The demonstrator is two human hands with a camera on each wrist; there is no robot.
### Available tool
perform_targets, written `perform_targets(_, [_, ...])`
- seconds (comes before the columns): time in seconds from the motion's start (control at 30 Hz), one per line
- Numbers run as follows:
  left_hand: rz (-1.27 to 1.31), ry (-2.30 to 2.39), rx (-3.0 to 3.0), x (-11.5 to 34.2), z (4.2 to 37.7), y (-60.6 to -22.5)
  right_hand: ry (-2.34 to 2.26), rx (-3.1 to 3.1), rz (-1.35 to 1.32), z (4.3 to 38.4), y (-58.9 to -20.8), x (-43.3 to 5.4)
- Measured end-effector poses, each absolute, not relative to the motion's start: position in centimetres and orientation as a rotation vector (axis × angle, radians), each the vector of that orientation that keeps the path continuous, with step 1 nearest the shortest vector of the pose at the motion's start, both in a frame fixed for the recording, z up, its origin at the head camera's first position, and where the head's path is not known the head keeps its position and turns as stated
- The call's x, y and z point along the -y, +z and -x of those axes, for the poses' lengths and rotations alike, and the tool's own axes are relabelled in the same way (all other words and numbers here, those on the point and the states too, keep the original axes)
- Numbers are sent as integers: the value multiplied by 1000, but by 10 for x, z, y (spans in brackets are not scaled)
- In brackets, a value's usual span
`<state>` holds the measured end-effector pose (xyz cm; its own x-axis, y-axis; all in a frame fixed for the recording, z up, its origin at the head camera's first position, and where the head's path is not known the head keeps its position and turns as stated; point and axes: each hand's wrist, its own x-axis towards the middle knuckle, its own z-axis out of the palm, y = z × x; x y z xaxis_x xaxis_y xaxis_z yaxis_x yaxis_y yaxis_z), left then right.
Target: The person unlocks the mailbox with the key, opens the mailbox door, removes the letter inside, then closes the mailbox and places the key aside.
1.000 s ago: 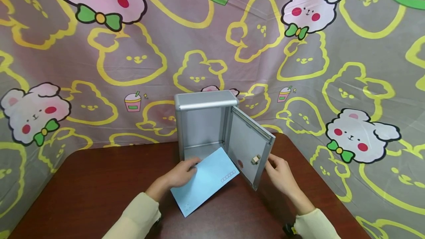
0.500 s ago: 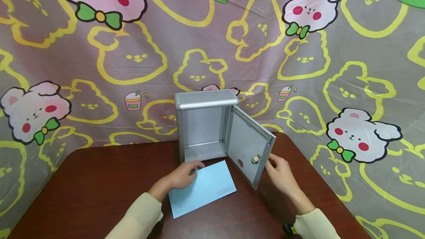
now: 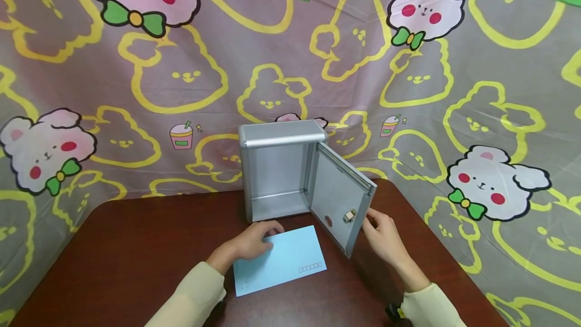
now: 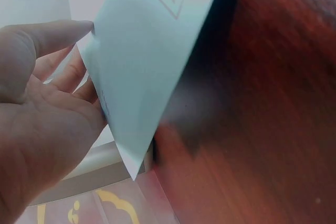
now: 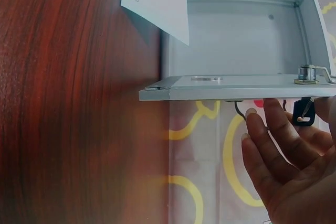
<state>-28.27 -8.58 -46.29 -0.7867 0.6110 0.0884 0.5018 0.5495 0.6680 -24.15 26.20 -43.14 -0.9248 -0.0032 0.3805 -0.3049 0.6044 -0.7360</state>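
Observation:
My left hand pinches the long far edge of a pale blue envelope in front of the metal box. A row of small printed squares marks its right end. In the left wrist view the envelope slants down, with my thumb on one face and the fingers behind. The silver-grey letter box stands with its door swung out to the right. At the door's outer face, my right hand has thumb and forefinger around a black-headed key in the lock; the other fingers reach along the door.
The dark red-brown wooden table carries the box near its back edge. Behind and to the right hangs a cartoon-printed cloth. A metal lock catch sticks out from the door's inner face.
The envelope's right end has come down and away from the box opening, so it lies more level and nearer me. My left hand shifted slightly right. Door and right hand stay put.

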Motion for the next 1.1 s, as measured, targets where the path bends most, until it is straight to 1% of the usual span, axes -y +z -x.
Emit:
perform_targets(0.1, [-982,1058,-2624,86,283,-463,1247,2493,-253,242,-431,-262])
perform_targets(0.33, [-944,1060,-2642,99,278,-466,1240,2508,-319,250,-432,-248])
perform_targets(0.73, [-934,965,-2663,73,289,-463,1149,2506,-294,237,-429,-267])
perform_targets(1.1, [-878,928,-2707,74,290,-469,1165,2512,-298,241,-432,-264])
